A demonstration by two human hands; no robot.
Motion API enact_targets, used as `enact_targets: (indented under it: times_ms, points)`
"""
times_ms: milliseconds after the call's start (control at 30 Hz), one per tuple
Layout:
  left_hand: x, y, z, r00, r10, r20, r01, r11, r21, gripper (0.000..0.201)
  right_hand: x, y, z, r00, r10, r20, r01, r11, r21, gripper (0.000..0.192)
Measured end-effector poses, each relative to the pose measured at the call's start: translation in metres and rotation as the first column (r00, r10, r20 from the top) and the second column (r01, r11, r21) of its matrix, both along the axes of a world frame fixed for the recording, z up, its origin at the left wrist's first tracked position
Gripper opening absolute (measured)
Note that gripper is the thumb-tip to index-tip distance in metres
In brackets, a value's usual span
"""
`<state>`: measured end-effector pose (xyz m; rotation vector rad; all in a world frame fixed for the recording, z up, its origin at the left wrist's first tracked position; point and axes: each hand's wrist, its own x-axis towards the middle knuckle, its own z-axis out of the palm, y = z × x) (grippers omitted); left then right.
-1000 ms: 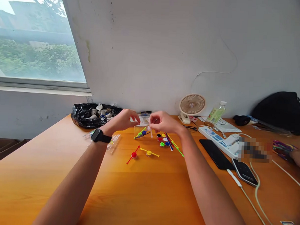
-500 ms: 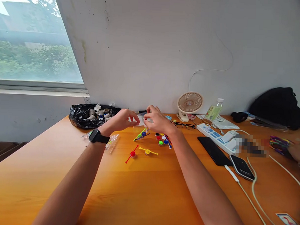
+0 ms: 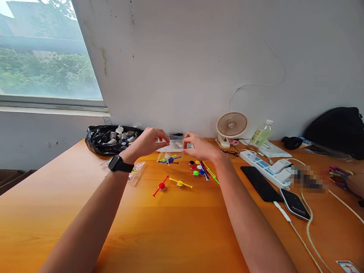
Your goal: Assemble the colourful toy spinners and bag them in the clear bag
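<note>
My left hand, with a black watch on its wrist, is raised over the far part of the table. Its thumb and forefinger are curled together in a pinch. My right hand is pinched likewise, facing it across a small gap. Clear film shows between them; whether my fingers grip it is too small to tell. Below lie blue and green arrow spinners, partly under crumpled clear plastic. Nearer me are a red arrow spinner and a yellow arrow spinner. Several coloured round pieces and loose arrows lie by my right wrist.
A black bag of scraps stands back left, with clear packaging before it. On the right are a fan, bottle, power strip, black phone, cables and another person's hand holding coloured pieces.
My hands have drawn apart, the right one moving rightward. Crumpled clear plastic now shows over the blue and green spinners, and yellow-green arrows have come into view beside my right forearm.
</note>
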<state>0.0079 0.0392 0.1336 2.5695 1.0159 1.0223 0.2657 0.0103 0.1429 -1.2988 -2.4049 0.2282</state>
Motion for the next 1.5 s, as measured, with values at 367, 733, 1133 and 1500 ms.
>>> enact_targets:
  times_ms: [367, 733, 1133, 1500]
  points:
    - [-0.002, -0.003, 0.001, 0.999, 0.032, 0.013, -0.032, 0.999, 0.034, 0.023, 0.011, 0.000, 0.011, 0.999, 0.044, 0.007, -0.044, 0.998, -0.055, 0.010]
    - [0.012, -0.002, -0.013, 0.988, 0.070, 0.140, -0.067, 0.997, -0.027, 0.021, 0.015, -0.012, 0.022, 0.996, -0.025, -0.085, 0.010, 0.985, -0.174, 0.049]
    - [0.012, -0.006, -0.006, 0.975, 0.216, -0.053, -0.215, 0.976, 0.016, 0.031, -0.018, 0.005, -0.018, 0.845, 0.230, 0.484, 0.239, 0.647, -0.724, 0.049]
    - [0.004, -0.003, -0.005, 0.985, 0.063, -0.159, -0.063, 0.998, 0.008, 0.018, -0.030, 0.002, -0.033, 0.889, 0.222, 0.400, 0.155, 0.676, -0.720, 0.033]
